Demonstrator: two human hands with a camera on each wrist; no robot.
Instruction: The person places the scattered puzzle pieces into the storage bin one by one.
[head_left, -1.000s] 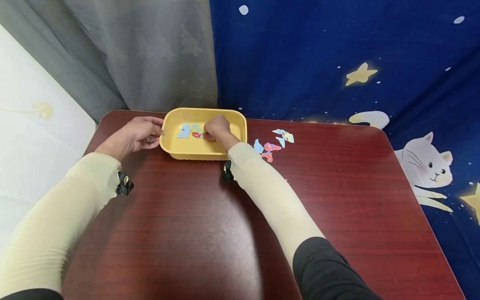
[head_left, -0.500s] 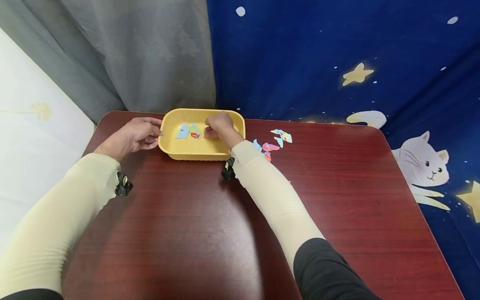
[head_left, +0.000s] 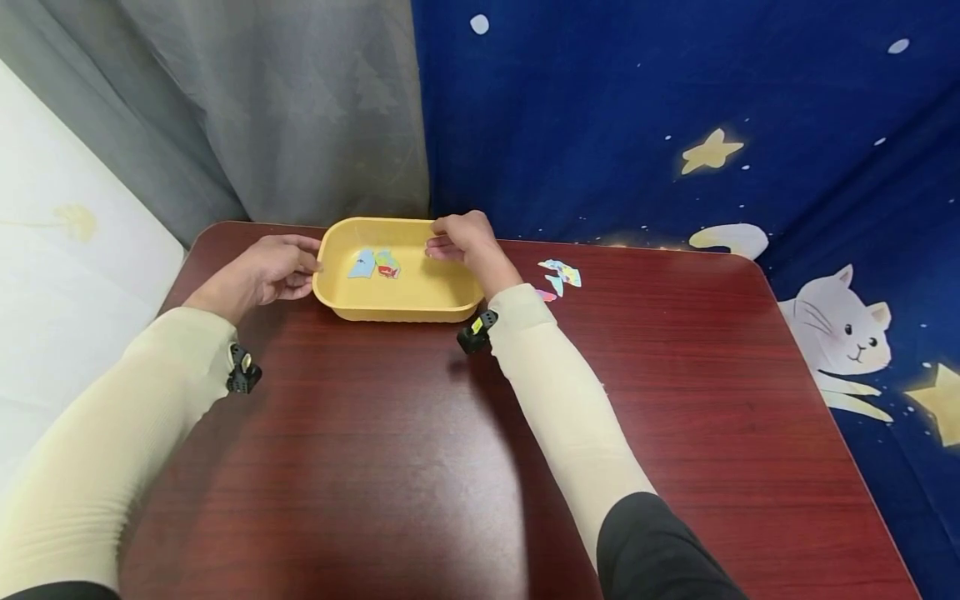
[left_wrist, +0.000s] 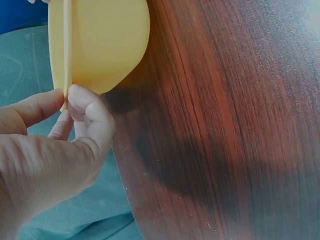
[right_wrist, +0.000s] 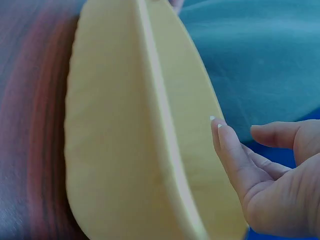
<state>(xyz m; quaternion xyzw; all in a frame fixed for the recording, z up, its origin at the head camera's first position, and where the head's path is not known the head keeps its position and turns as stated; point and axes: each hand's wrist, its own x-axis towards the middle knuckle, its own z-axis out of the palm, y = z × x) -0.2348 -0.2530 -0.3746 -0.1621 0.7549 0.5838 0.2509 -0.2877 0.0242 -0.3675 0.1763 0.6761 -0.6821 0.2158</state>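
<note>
A yellow plastic bin (head_left: 405, 315) stands at the table's back edge. My left hand (head_left: 273, 268) pinches its left rim; in the left wrist view the thumb and fingers (left_wrist: 87, 102) close on the rim from either side. Flat inside the bin lie a light-blue paper cutout (head_left: 362, 264) and, to its right, a green and red one (head_left: 387, 267). Over the bin's right end hovers my right hand (head_left: 467, 238), its thumb and fingers apart with nothing between them, as the right wrist view (right_wrist: 280, 185) also shows.
Right of the bin, several colourful paper cutouts (head_left: 564, 273) lie on the dark red table (head_left: 675, 350), a pink one (head_left: 548, 295) partly behind my right forearm. A grey curtain (head_left: 322, 108) and a blue one (head_left: 570, 125) hang right behind the table.
My right hand has risen from beside the cutouts in the bin and moved right, its fingers spreading. Its forearm now covers some loose cutouts. My left hand keeps its hold on the rim.
</note>
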